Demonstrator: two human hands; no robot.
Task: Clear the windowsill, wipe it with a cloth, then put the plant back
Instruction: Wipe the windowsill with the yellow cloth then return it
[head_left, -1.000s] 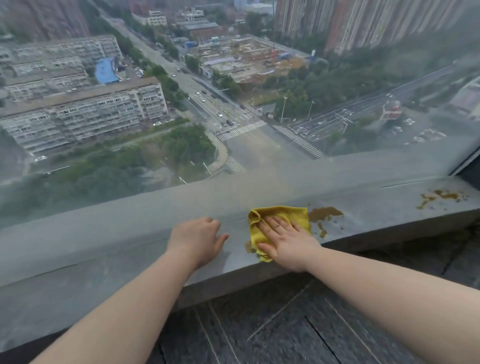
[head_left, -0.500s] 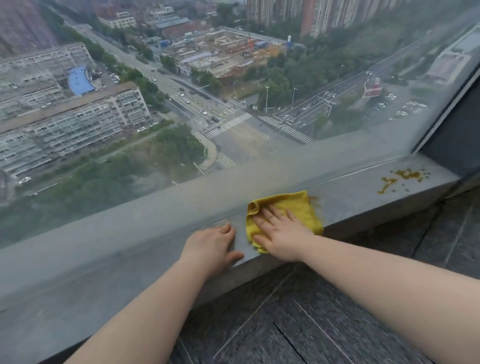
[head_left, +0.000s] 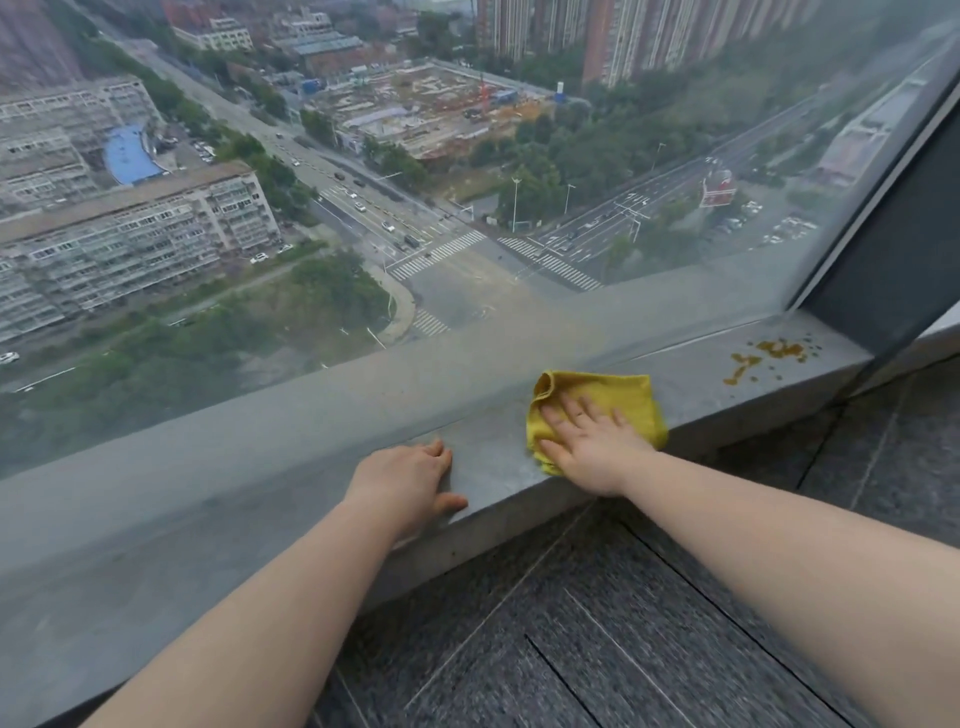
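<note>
The left hand (head_left: 408, 480) rests flat near the grey windowsill (head_left: 260, 467) front edge, holding nothing. Just right of it, the right hand (head_left: 589, 441) presses straight-fingered on a yellow cloth (head_left: 613, 387) (partly hidden). Bare ledge separates it from brown stains (head_left: 769, 353) near the corner.

Bare forearms, no sleeves, unadorned hands (head_left: 592, 447)

Dark grey tiled floor (head_left: 649, 623) below; window glass (head_left: 311, 208) shows streets and buildings.
</note>
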